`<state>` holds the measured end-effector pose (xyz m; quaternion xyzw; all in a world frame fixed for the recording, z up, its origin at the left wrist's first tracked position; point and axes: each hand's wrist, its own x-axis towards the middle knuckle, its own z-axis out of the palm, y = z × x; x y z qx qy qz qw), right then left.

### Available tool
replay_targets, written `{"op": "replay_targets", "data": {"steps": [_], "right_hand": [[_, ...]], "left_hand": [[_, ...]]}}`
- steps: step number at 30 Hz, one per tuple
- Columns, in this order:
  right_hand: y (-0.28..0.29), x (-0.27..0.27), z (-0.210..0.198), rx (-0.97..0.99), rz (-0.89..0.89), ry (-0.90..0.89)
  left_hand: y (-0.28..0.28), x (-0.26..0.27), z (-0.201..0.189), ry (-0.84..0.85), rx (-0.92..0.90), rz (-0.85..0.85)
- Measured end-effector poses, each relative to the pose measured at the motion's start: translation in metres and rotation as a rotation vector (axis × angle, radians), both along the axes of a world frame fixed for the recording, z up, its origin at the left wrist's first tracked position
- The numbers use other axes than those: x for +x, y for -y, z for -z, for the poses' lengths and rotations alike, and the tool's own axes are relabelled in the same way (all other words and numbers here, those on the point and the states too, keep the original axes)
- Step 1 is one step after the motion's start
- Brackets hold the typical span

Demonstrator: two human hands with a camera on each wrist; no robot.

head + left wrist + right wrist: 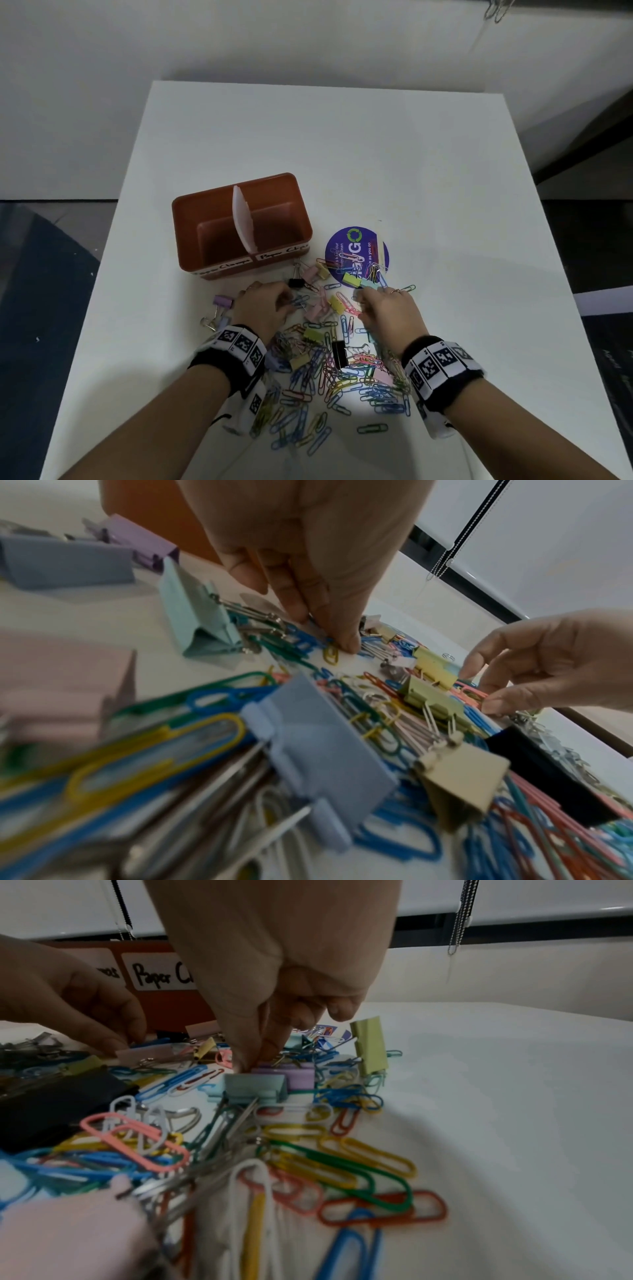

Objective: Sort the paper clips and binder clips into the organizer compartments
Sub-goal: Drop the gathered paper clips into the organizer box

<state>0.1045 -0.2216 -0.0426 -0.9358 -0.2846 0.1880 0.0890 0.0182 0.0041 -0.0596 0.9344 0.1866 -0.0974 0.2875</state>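
An orange organizer [186, 236] with a white divider [243, 219] stands on the white table; both compartments look empty. Its labels read "Paper Clamps" and "Paper Clips" [161, 974]. In front of it lies a mixed pile [325, 373] of coloured paper clips and pastel binder clips. My left hand [291, 303] reaches into the pile's far left, thumb and forefinger pinching a blue paper clip [308, 639]. My right hand [359, 303] pinches a pink paper clip [474, 693] behind a pale blue binder clip [253, 1087] and a purple one [298, 1077].
A round purple sticker [363, 250] lies right of the organizer with clips on it. A black binder clip [339, 353] sits mid-pile; a purple binder clip [222, 301] lies apart at the left. Bare tabletop [376, 154] stretches behind and to the right.
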Motion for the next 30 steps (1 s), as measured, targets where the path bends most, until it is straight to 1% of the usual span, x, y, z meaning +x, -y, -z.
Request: {"op": "replay_targets", "data": {"steps": [4, 7, 12, 16, 19, 23, 26, 30], "right_hand": [[0.003, -0.003, 0.003, 0.026, -0.032, 0.07], [0.005, -0.004, 0.0, 0.057, -0.01, 0.088], [0.0, -0.001, -0.004, 0.108, 0.047, 0.037], [-0.012, 0.001, 0.002, 0.072, 0.067, -0.019], [-0.019, 0.002, 0.003, 0.041, 0.061, -0.039], [-0.025, 0.006, 0.0, 0.012, 0.048, -0.015], [-0.027, 0.012, -0.001, -0.006, 0.054, -0.02], [-0.028, 0.016, -0.001, -0.005, 0.095, -0.027]], "left_hand": [[-0.001, -0.002, -0.001, 0.04, -0.029, -0.003], [-0.008, -0.003, -0.001, 0.08, -0.028, 0.046], [-0.025, -0.007, 0.0, 0.111, -0.035, 0.044], [-0.03, -0.008, -0.006, 0.158, -0.156, -0.041], [-0.033, -0.011, -0.005, 0.145, -0.174, -0.056], [-0.035, -0.011, -0.002, 0.061, -0.121, -0.109], [-0.029, -0.002, -0.005, 0.043, -0.06, -0.087], [-0.028, 0.011, -0.005, -0.079, -0.024, -0.064]]}}
